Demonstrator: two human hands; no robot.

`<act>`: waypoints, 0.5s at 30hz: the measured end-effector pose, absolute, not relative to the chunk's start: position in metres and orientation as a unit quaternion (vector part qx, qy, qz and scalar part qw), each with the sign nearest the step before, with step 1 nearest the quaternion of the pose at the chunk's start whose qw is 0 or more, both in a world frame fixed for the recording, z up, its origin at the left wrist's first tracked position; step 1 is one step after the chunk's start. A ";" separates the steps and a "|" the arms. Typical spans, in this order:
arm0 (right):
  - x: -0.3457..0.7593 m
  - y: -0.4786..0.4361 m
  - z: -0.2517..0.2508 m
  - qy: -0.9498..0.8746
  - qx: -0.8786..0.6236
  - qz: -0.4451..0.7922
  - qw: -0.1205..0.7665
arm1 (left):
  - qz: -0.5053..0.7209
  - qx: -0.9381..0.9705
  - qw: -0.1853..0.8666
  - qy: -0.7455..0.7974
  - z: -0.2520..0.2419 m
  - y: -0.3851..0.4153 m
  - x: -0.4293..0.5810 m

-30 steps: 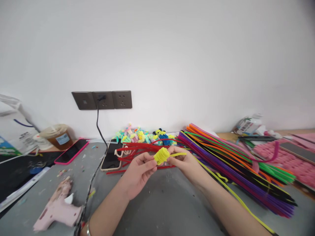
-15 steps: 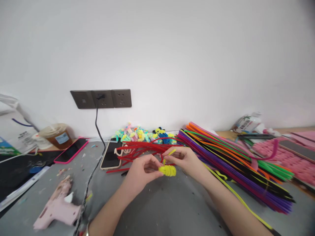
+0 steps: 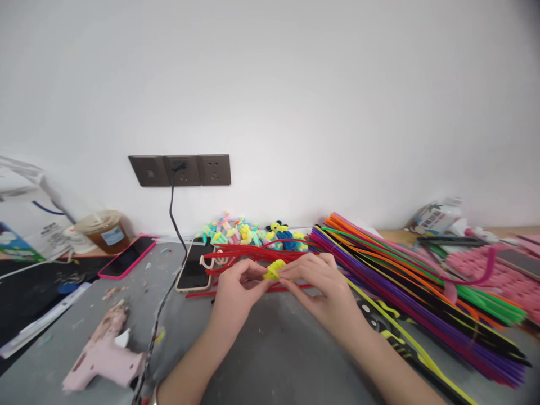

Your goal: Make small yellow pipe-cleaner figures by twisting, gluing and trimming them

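Through the head camera I see a grey surface (image 3: 270, 360) carrying a black-screened phone in a cream case (image 3: 192, 269). From that phone: leftward, a black-screened phone rimmed in bright pink (image 3: 127, 257); toward my camera and left, a pale pink pistol-shaped tool (image 3: 100, 358); rightward, thin red fuzzy stems (image 3: 248, 251), then a thick multicoloured stem bundle (image 3: 405, 292).

You have room over the grey table (image 3: 270, 360) between your forearms (image 3: 194, 354). Red pipe cleaners (image 3: 253, 251) block the way ahead, a black cord (image 3: 152, 338) bars your left, and a colourful bundle (image 3: 405, 287) hems in your right.
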State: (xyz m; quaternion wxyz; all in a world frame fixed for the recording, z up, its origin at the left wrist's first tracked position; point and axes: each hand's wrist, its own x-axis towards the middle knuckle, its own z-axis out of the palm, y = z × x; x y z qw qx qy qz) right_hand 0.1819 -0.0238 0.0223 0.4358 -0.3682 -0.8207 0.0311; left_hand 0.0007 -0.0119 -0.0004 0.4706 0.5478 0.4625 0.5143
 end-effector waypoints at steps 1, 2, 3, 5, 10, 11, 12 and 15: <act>0.181 -0.024 0.023 -0.821 -0.364 0.033 0.439 | 0.527 0.536 0.473 0.460 0.001 -0.012 0.001; 0.180 -0.025 0.023 -0.820 -0.361 0.036 0.442 | 0.539 0.525 0.476 0.455 0.002 -0.013 0.002; 0.179 -0.025 0.023 -0.818 -0.360 0.039 0.447 | 0.549 0.516 0.480 0.450 0.003 -0.013 0.002; 0.178 -0.025 0.023 -0.808 -0.362 0.049 0.462 | 0.564 0.499 0.486 0.442 0.005 -0.013 0.003; 0.176 -0.023 0.021 -0.775 -0.389 0.111 0.486 | 0.591 0.465 0.509 0.418 0.008 -0.013 0.002; 0.176 -0.023 0.020 -0.766 -0.397 0.130 0.488 | 0.596 0.456 0.518 0.410 0.007 -0.013 0.002; 0.175 -0.022 0.019 -0.756 -0.405 0.151 0.492 | 0.602 0.444 0.528 0.403 0.007 -0.013 0.002; 0.173 -0.021 0.016 -0.712 -0.425 0.235 0.508 | 0.609 0.389 0.576 0.381 0.008 -0.016 0.005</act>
